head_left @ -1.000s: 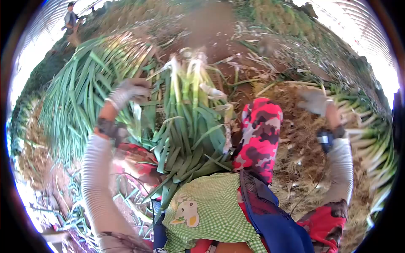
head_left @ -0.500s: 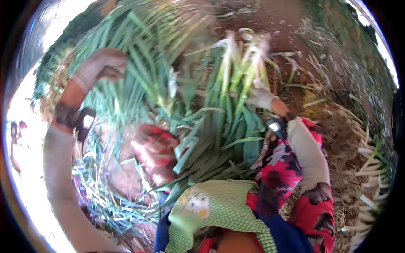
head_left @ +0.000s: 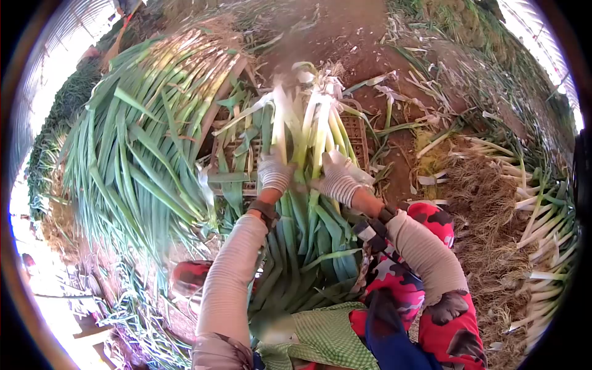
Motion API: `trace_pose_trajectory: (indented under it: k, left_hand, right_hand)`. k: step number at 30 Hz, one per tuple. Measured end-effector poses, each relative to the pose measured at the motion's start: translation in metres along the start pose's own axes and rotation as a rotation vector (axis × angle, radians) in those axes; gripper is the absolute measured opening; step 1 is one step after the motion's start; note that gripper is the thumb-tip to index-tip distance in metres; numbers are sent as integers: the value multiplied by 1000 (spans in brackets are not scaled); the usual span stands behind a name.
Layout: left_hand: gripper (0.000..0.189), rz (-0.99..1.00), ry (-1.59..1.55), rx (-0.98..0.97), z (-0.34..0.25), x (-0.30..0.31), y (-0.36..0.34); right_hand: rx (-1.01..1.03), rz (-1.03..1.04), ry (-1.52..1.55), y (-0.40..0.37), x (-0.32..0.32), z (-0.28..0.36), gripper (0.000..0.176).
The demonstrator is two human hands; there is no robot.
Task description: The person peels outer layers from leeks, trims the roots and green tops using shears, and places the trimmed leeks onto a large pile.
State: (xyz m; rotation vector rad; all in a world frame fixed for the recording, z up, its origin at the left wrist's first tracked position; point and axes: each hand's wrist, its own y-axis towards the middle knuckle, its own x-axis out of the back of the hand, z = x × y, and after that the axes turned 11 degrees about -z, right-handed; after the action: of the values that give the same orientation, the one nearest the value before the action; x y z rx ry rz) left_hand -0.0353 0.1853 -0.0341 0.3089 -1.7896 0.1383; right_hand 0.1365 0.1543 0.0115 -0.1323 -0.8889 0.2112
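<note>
A bunch of leeks (head_left: 319, 132) lies in front of me, white ends pointing away and broad green leaves running back toward my lap. My left hand (head_left: 275, 172), in a striped glove, has its fingers closed around a leek stalk (head_left: 279, 126) on the bunch's left side. On the right side, my gloved right hand (head_left: 340, 179) is closed against the stalks at about the same height; its fingertips are partly hidden. Beneath the bunch is a slatted crate (head_left: 356, 132), mostly covered by the leeks.
A large pile of leeks (head_left: 132, 145) spreads out at the left. Along the right lie trimmed roots (head_left: 484, 240) and a row of leeks with white stalks (head_left: 549, 246). Leaf scraps (head_left: 139, 320) litter the lower left ground. A checked green apron (head_left: 327, 330) covers my lap.
My left hand has come from the large left pile to the bunch in front and closed on a stalk. My right hand has shifted slightly left and lower along the bunch.
</note>
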Motion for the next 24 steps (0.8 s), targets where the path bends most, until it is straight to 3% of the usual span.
trace_pose_trajectory:
  k: [1, 2, 3, 4, 5, 6, 9, 10, 13, 15, 17, 19, 21, 23, 24]
  left_hand:
    - [86, -6, 11, 27, -1, -4, 4]
    - [89, -12, 24, 52, 0, -6, 9]
    - [91, -15, 38, 75, 5, -6, 13]
    - [95, 183, -90, 89, 16, 1, 26]
    - [90, 184, -141, 88, 32, -20, 35]
    - [87, 233, -200, 105, 34, -18, 35]
    - [79, 279, -235, 145, 25, -9, 20]
    - [76, 280, -225, 161, 21, -4, 12]
    - [60, 106, -458, 133, 24, 28, -6]
    - [52, -84, -802, 90, 48, 47, -7]
    - [44, -59, -1094, 162, 59, 106, -15]
    - [31, -66, -1213, 448, 84, 142, -18]
    - [20, -103, -1522, 529, 101, 168, -26]
    - [14, 93, -1732, 539, 166, 147, -19]
    - [14, 165, -1669, 413, 228, 93, -5]
  right_hand:
    - [-48, 38, 91, -4, 2, 5, 83]
    - [0, -4, 77, -4, 0, 4, 99]
    - [-23, 22, 111, -6, 2, 8, 99]
    - [-44, 49, 146, -11, 8, 13, 99]
    - [-59, 77, 179, -14, 12, 16, 99]
    - [26, 8, 315, -1, -15, -4, 88]
    - [-231, 350, 656, 27, -52, -33, 77]
    - [-163, 410, 670, 24, -42, -27, 67]
    - [20, 215, 421, 36, -64, -26, 66]
    - [-18, 224, 527, 37, -72, -29, 69]
    - [-116, 273, 810, 18, -47, -14, 66]
    - [-134, 155, 886, 32, -53, -17, 56]
    - [-109, 65, 962, 34, -49, -8, 48]
    - [-48, -11, 1038, 18, -20, 9, 43]
    - [-17, -39, 1010, 16, -19, 10, 50]
